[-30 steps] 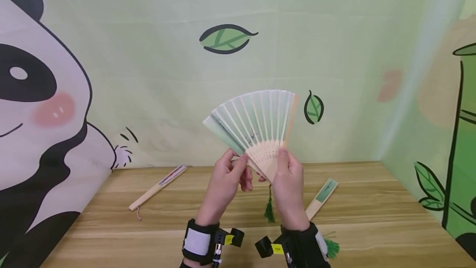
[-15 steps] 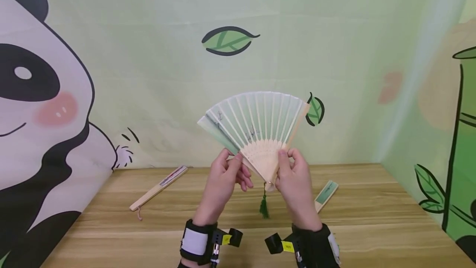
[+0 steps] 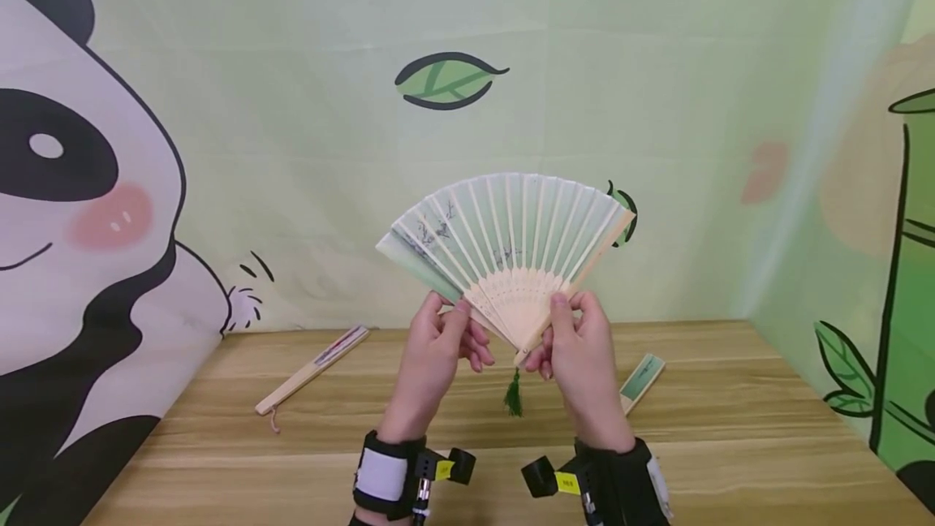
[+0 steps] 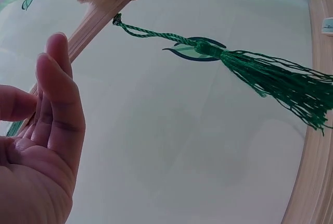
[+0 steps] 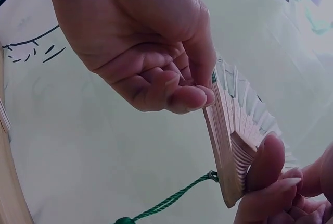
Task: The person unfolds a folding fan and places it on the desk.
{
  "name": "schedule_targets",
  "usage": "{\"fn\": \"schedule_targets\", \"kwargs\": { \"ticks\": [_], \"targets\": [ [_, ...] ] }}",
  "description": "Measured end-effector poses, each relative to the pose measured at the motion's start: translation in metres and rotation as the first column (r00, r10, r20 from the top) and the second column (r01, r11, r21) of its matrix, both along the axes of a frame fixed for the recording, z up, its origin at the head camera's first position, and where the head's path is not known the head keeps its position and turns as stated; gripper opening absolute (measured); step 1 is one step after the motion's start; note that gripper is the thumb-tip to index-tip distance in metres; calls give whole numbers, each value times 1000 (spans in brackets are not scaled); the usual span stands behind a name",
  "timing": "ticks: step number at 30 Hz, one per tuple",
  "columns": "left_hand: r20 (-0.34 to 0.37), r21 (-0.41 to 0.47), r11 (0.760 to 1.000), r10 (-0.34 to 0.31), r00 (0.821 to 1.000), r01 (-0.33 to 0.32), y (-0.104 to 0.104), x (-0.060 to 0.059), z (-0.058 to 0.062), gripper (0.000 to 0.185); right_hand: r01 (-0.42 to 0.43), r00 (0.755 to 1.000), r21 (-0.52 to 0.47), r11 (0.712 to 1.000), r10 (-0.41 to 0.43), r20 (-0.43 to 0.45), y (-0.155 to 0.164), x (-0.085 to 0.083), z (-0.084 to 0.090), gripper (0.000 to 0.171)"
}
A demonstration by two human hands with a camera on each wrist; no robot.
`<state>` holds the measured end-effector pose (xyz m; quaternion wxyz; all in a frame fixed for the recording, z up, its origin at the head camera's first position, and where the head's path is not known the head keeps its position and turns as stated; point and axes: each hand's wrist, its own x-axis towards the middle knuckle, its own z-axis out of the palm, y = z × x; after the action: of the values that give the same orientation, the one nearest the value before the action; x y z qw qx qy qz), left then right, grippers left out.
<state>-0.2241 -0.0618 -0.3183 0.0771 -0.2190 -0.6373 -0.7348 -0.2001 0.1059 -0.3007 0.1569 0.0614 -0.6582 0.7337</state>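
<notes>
Both hands hold a pale green folding fan [image 3: 504,246] with light bamboo ribs upright above the wooden table [image 3: 730,428], spread to a wide arc. My left hand [image 3: 447,331] pinches the left outer rib just above the pivot. My right hand [image 3: 566,331] pinches the right outer rib beside the pivot. A dark green tassel [image 3: 514,398] hangs from the pivot between the wrists. In the left wrist view the tassel [image 4: 270,75] trails from the fan's base [image 4: 99,18]. The right wrist view shows the ribs [image 5: 234,130] fanned out between both hands' fingertips.
A closed fan [image 3: 310,369] with a bamboo guard lies on the table at the back left. Another closed fan [image 3: 641,380] with a green end lies behind my right hand. Printed panda and bamboo backdrops wall the table at the back and on both sides.
The fan has spread wider: its right outer rib swung out to the right and the left edge sank a little. The hands have moved slightly apart and the tassel has risen.
</notes>
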Motion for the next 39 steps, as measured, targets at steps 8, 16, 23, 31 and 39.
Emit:
{"fn": "schedule_targets", "kwargs": {
  "ticks": [8,16,23,31,39],
  "targets": [
    [-12,8,1000,-1,1000,1,0,0,0,26,22,1000,7,1000,-22,-22,-2,0,-1,26],
    [-23,14,1000,-3,1000,3,-3,-1,0,26,28,999,-28,999,-29,-24,-6,2,0,26],
    [-28,17,1000,-3,1000,4,-4,-1,0,25,34,999,-54,998,-35,-23,-8,2,0,25],
    [-33,25,1000,-6,999,7,-4,-1,1,31,36,998,-76,996,-39,-44,-8,2,-2,26],
    [-23,29,1000,-2,1000,3,-4,-1,0,31,39,998,-74,997,-43,-51,-8,2,-1,26]
  ]
}}
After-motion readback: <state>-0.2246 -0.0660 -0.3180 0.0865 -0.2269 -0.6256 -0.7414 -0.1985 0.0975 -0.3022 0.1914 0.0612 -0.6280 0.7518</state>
